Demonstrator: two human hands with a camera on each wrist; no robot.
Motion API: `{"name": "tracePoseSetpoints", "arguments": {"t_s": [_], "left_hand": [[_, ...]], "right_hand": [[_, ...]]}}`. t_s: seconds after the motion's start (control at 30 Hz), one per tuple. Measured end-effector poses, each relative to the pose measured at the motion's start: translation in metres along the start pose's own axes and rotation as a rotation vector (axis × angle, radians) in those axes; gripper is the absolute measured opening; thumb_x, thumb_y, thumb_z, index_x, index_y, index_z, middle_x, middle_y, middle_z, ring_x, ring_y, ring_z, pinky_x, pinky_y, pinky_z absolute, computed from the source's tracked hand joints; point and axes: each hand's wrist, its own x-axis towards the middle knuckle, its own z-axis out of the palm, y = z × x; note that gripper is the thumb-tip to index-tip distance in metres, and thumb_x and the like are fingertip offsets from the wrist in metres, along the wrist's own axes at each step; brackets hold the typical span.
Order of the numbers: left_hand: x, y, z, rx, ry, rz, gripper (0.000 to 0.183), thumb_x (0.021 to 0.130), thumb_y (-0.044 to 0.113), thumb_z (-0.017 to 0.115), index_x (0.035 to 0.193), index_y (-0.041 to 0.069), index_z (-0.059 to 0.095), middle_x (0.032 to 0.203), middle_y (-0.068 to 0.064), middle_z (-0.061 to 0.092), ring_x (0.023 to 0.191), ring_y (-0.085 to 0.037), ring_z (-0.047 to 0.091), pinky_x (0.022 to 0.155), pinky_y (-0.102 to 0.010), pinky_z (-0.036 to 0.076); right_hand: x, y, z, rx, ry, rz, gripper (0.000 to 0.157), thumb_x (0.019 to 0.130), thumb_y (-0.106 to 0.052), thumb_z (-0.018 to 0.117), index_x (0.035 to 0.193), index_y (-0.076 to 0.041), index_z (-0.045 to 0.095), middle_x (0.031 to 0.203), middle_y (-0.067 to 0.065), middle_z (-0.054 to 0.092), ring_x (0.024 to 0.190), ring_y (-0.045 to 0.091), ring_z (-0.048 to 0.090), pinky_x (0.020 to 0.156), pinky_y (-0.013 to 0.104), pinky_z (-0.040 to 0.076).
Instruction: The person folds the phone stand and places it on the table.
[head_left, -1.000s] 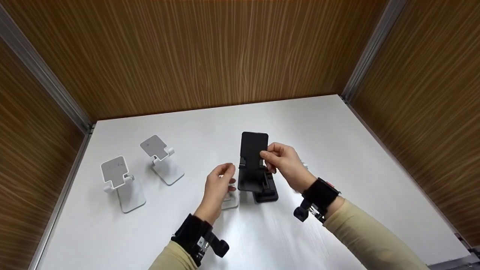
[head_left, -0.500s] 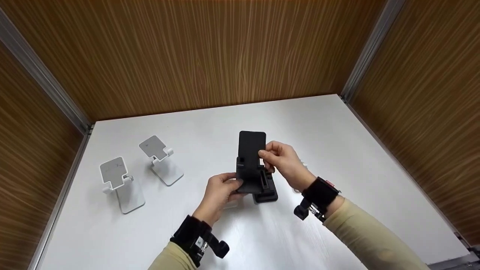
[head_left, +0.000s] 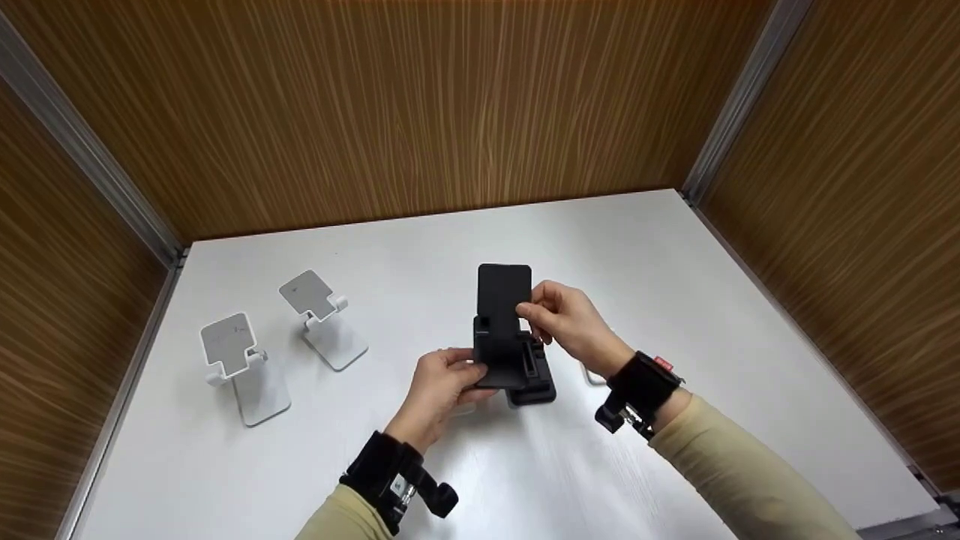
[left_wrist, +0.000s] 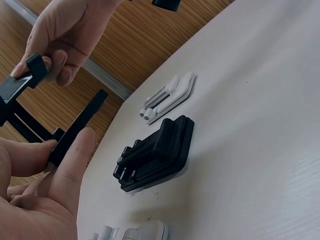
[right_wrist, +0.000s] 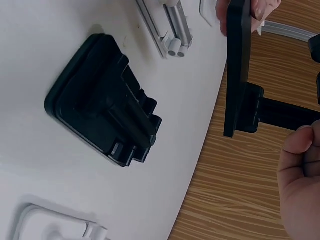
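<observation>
Over the flat white bench (head_left: 675, 465), I hold an unfolded black two-plate phone stand (head_left: 500, 330): my left hand (head_left: 442, 382) pinches its lower plate (head_left: 501, 373), my right hand (head_left: 566, 322) its upper plate (head_left: 504, 289). An unfolded white, grey-faced phone stand (head_left: 229, 345) and its twin (head_left: 307, 292) stand to my left. Beneath, a folded black phone stand (left_wrist: 160, 150) lies between two folded white phone stands (left_wrist: 175, 95).
</observation>
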Motion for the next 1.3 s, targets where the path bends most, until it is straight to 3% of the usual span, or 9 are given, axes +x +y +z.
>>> {"name": "tracePoseSetpoints", "arguments": {"t_s": [0.17,0.47,0.77,1.0,1.3], "left_hand": [[0.000,0.000,0.001,-0.005,-0.001,-0.004,0.046,0.094,0.001,0.067,0.135,-0.015,0.051,0.109,-0.022,0.074,0.084,-0.025,0.077,0.071,-0.029,0.065],[-0.002,0.001,0.000,0.015,0.005,-0.038,0.047,0.095,0.004,0.069,0.136,-0.011,0.053,0.109,-0.020,0.074,0.079,-0.024,0.078,0.055,-0.025,0.060],[-0.002,0.001,0.002,-0.035,0.000,-0.019,0.045,0.094,-0.002,0.067,0.135,-0.015,0.052,0.112,-0.024,0.072,0.084,-0.027,0.077,0.075,-0.032,0.066],[-0.003,0.001,0.003,-0.042,-0.005,-0.015,0.048,0.093,-0.004,0.066,0.136,-0.018,0.050,0.112,-0.028,0.071,0.088,-0.030,0.076,0.077,-0.034,0.066],[-0.004,0.002,0.006,-0.030,-0.012,-0.023,0.051,0.093,-0.004,0.067,0.138,-0.018,0.048,0.114,-0.029,0.070,0.088,-0.032,0.076,0.077,-0.034,0.066]], "right_hand": [[0.000,0.001,-0.001,-0.103,0.013,-0.070,0.017,0.099,-0.015,0.069,0.089,-0.006,0.058,0.065,-0.001,0.056,0.059,0.014,0.051,0.050,0.020,0.042],[-0.002,0.002,0.001,-0.273,0.039,-0.184,0.018,0.098,-0.015,0.071,0.087,-0.006,0.059,0.067,-0.001,0.059,0.059,0.009,0.054,0.051,0.019,0.044],[0.000,0.008,0.002,-0.418,0.059,-0.373,0.018,0.097,-0.014,0.072,0.086,-0.006,0.059,0.072,0.003,0.065,0.063,0.006,0.055,0.054,0.019,0.046],[0.001,0.016,0.003,-0.572,0.126,-0.571,0.020,0.094,-0.013,0.074,0.085,-0.005,0.057,0.070,0.000,0.062,0.061,0.004,0.048,0.051,0.021,0.040],[0.003,0.024,-0.002,-0.724,0.182,-0.693,0.023,0.091,-0.013,0.076,0.087,-0.006,0.055,0.072,0.003,0.060,0.062,0.012,0.050,0.051,0.027,0.042]]}}
